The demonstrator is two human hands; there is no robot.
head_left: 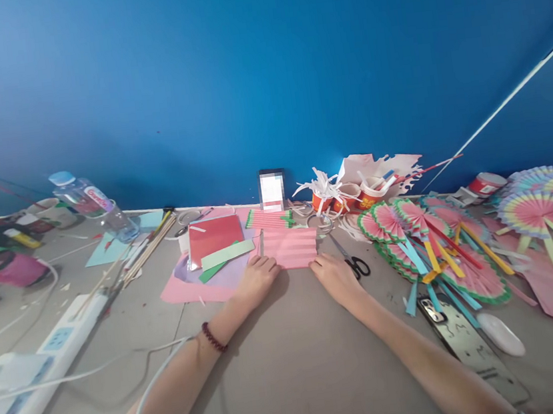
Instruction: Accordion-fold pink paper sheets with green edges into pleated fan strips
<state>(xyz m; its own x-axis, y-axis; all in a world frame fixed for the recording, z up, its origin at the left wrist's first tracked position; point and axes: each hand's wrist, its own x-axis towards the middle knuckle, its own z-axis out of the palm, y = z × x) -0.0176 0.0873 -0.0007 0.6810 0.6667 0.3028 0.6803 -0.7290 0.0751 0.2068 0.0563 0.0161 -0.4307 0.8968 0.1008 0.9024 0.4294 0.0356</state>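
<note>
A pink pleated paper sheet (290, 245) lies on the grey table (285, 360) in front of me. My left hand (256, 278) rests at its near left corner with fingers curled onto the paper's edge. At the near right corner my right hand (332, 275) presses down in the same way. Black-handled scissors (355, 264) lie just right of my right hand. A red bead bracelet (214, 337) circles my left wrist.
Left of the pleated sheet lie red (214, 236), green and pink paper sheets, wooden sticks (148, 249) and a plastic bottle (92, 204). A white power strip (38, 364) sits near left. Finished paper fans (427, 242), paper cups (355, 194), a phone (467, 345) and a white mouse (500, 334) fill the right.
</note>
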